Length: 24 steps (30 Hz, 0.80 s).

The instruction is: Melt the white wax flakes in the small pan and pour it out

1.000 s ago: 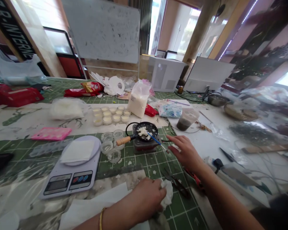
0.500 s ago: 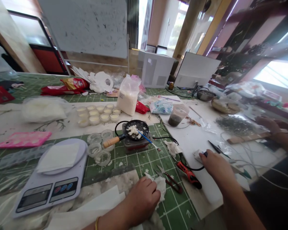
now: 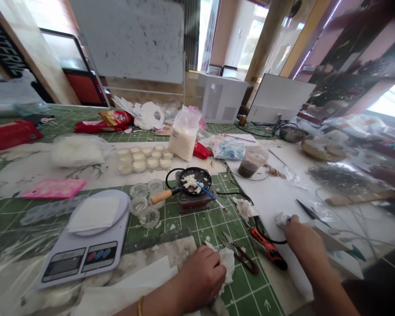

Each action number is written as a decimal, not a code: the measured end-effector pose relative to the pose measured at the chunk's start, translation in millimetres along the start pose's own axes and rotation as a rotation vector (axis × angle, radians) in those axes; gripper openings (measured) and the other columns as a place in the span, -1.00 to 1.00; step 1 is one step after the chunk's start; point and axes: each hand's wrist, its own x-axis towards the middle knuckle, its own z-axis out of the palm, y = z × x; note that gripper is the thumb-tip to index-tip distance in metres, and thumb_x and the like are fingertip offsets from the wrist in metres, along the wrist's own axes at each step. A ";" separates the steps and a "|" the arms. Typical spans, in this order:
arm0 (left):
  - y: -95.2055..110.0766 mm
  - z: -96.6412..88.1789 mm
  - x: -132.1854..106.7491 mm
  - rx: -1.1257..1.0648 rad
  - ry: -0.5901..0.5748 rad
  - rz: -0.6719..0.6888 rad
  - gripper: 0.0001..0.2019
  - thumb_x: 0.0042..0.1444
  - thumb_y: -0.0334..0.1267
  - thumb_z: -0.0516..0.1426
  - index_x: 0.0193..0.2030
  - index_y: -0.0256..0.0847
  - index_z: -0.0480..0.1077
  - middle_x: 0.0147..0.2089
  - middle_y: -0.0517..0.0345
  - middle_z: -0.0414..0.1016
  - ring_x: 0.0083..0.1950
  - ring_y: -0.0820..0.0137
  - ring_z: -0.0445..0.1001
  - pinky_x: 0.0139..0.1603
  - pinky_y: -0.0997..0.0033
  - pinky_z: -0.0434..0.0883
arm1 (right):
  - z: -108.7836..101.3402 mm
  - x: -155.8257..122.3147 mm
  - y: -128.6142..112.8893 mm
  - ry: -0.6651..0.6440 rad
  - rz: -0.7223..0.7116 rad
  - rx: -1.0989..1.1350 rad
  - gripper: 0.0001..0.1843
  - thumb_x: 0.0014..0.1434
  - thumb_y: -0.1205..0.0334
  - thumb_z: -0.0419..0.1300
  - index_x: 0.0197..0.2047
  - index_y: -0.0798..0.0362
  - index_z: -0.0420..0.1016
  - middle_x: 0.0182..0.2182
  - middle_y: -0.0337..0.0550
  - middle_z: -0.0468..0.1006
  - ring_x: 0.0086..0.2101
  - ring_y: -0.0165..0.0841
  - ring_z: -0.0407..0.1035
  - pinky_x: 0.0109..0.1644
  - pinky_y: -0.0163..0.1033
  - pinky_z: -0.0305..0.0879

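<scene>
Power strip (image 3: pixel 281 219): in the head view, at 4 o'clock on the white part of the counter (image 3: pixel 260 202), its near end right at the right hand.
Right hand (image 3: pixel 303 239): at 4 o'clock, its grip bent close together against the strip's end, where a black cord (image 3: pixel 276 241) runs up to it; the fingers cover what lies inside, so I cannot tell how tightly they close.
Left hand (image 3: pixel 202 272): at 6 o'clock, its grip curled down against a crumpled tissue (image 3: pixel 228 263); whether it pinches the tissue I cannot tell.
Small pan (image 3: pixel 204 176): just below the clock's centre, on a small stove (image 3: pixel 194 204), wooden handle (image 3: pixel 161 196) toward 8 o'clock.
Pan contents: white clumps (image 3: pixel 189 181), with a blue stick (image 3: pixel 206 192) leaning out toward 4 o'clock.
Tools: scissors (image 3: pixel 246 261) at 5 o'clock, beside the tissue; a red-and-black tool (image 3: pixel 266 248) between 4 and 5.
Glass jars (image 3: pixel 149 217): clustered at 8 o'clock, near the pan.
Filled cups (image 3: pixel 138 166): grouped at 9 o'clock.
Kitchen scale (image 3: pixel 110 254): at 8 o'clock, white sheets (image 3: pixel 94 214) on its plate.
Bag of white grains (image 3: pixel 182 140): upright, between 11 and 12.
</scene>
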 end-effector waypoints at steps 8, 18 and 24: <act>0.3 2.3 -1.1 0.001 -0.011 -0.008 -0.86 0.15 -0.26 -0.05 -0.41 -0.20 0.19 -0.37 0.16 0.28 -0.33 0.41 0.19 -0.34 0.35 0.12 | -0.2 -2.8 -1.9 0.001 0.001 0.013 -0.59 0.19 0.39 -0.29 -0.08 0.34 0.29 -0.45 0.21 0.50 -0.35 -0.04 0.47 -0.34 -0.08 0.30; 12.4 -23.3 -0.9 0.084 -0.109 0.032 -0.93 0.09 -0.30 0.06 -0.38 -0.22 0.24 -0.33 0.16 0.34 -0.31 0.41 0.26 -0.33 0.39 0.19 | -42.7 -34.1 6.8 0.067 0.033 0.160 -0.26 0.15 -0.23 -0.30 0.19 0.06 0.19 -0.12 0.15 0.50 -0.22 0.02 0.44 -0.24 0.05 0.31; 25.8 8.3 -0.2 0.097 -0.024 0.233 -0.88 0.17 -0.27 -0.01 -0.30 -0.19 0.32 -0.22 0.11 0.44 -0.16 0.34 0.35 -0.12 0.25 0.23 | -75.0 -70.9 -17.5 0.337 -0.192 0.302 -0.47 0.13 -0.16 -0.09 -0.01 -0.06 0.43 -0.28 -0.10 0.58 -0.32 -0.11 0.47 -0.35 -0.12 0.33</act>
